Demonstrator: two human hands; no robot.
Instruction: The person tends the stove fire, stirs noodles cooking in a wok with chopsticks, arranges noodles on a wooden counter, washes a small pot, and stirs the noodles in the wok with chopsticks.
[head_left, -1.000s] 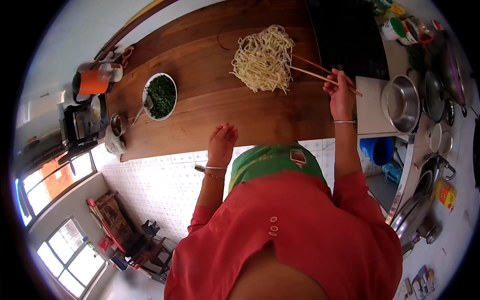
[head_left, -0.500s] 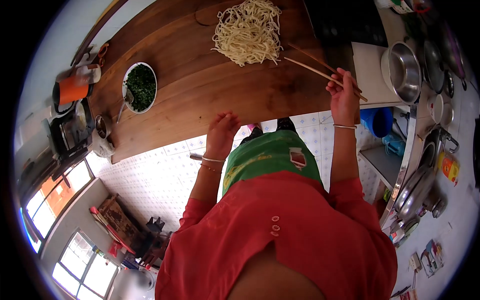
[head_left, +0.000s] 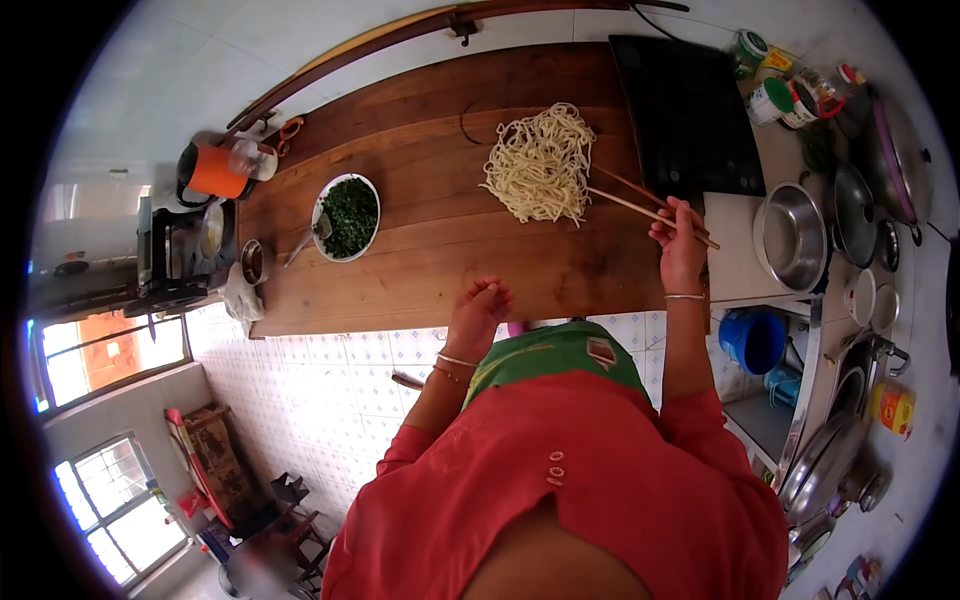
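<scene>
My right hand (head_left: 680, 245) grips a pair of wooden chopsticks (head_left: 640, 207) above the right part of the wooden table. Their tips reach the right edge of a pile of pale noodles (head_left: 540, 160); whether they touch it I cannot tell. Near the table's front edge, my left hand (head_left: 482, 308) hovers with curled fingers and nothing visible in it. To its left stands a white bowl (head_left: 376, 226) of chopped dark greens (head_left: 350, 215), with a metal spoon (head_left: 300, 247) leaning over the rim.
A black flat panel (head_left: 685, 115) lies at the table's back right. Beside it are a metal basin (head_left: 792, 240), jars (head_left: 770, 100) and pans (head_left: 853, 215). At the left end are a small bowl (head_left: 252, 262) and an orange appliance (head_left: 212, 171). A blue bucket (head_left: 753, 340) sits below the counter.
My view has tilted up, so the table sits lower in the picture and its back edge shows. The chopstick tips have come closer to the noodles. My left hand's fingers look more curled.
</scene>
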